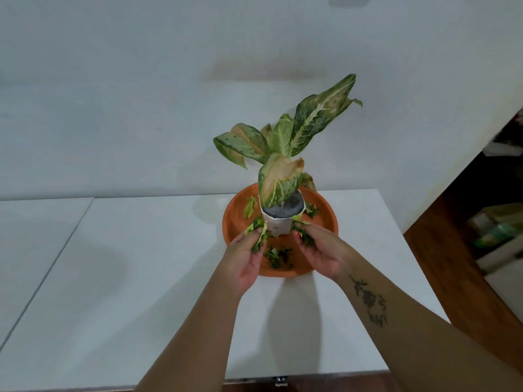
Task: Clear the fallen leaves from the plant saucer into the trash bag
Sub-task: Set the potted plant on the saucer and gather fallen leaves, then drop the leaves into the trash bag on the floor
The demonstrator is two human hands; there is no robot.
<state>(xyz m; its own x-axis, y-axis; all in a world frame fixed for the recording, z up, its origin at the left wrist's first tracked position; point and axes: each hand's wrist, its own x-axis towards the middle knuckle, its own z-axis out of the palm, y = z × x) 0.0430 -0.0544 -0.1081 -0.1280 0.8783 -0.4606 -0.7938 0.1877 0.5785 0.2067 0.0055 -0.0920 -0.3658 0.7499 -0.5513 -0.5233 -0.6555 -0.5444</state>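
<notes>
An orange plant saucer (325, 222) sits on a white table, with a small white pot (278, 223) and its variegated plant (283, 142) standing in the middle. Fallen green leaves (277, 257) lie scattered in the saucer, mostly at the front, with a few more at the left and right of the pot. My left hand (246, 258) is closed around a clump of leaves at the pot's left. My right hand (322, 251) grips another clump at the pot's right. No trash bag is in view.
The white table (127, 278) extends far to the left, with a seam near its left end. A white wall rises behind. To the right, the table edge drops to a wooden floor (452, 264) and shelves holding assorted items (498, 230).
</notes>
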